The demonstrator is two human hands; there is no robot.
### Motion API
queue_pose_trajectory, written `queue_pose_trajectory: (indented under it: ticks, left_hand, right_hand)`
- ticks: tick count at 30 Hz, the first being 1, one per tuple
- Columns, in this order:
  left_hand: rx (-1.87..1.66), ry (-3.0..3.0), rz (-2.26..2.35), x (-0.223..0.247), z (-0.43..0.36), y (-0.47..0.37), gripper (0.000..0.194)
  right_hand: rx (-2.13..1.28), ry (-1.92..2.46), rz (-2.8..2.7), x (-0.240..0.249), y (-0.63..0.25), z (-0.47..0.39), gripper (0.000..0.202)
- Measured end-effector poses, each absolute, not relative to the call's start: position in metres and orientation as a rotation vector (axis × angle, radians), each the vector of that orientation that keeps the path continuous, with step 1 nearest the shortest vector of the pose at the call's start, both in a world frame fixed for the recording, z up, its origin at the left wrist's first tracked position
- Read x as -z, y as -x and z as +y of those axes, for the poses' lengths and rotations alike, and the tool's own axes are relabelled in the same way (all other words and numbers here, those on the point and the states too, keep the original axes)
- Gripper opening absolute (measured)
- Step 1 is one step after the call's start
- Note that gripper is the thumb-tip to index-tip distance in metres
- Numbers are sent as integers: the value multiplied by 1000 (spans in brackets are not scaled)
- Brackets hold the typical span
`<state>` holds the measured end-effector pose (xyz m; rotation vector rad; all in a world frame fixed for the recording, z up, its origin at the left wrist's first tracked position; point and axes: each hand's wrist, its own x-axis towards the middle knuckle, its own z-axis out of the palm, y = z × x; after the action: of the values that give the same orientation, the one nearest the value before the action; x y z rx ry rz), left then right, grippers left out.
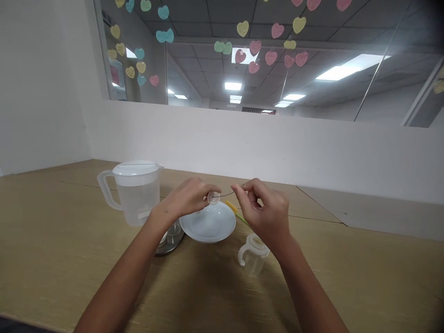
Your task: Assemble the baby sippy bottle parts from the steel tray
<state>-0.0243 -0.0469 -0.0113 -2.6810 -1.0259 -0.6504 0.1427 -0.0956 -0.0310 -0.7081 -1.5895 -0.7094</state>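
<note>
Above a white bowl (208, 225), my left hand (190, 196) is closed on a small clear round piece (213, 198), with its circular end showing. To the right, my right hand (265, 208) pinches a thin dark wire-like stick (227, 194) between thumb and forefinger. The stick reaches across to the clear piece; whether its tip is inside, I cannot tell. Below my right wrist stands a clear cup with a white handled collar (255, 254), partly hidden by the hand. Behind the right hand lies a brush with a yellow head (231, 206) and green handle.
A clear lidded pitcher (138, 194) stands at the left with its handle outward. Behind my left forearm sits a round metal tray (169, 247) holding small clear containers (174, 232). A white wall (208, 138) with a window above it borders the wooden table (62, 240).
</note>
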Motion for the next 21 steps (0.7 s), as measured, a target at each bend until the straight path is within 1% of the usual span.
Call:
queue_pose_trajectory:
  ticks: [6, 14, 21]
  left_hand:
    - [658, 2705, -988, 13, -44, 24, 29]
    - [710, 2727, -927, 14, -43, 24, 22]
    - [756, 2732, -906, 15, -42, 25, 27]
  right_hand:
    - [607, 696, -1578, 34, -140, -90, 23]
    - [621, 676, -1508, 41, -135, -83, 22]
    - [605, 638, -1453, 50, -126, -77, 22]
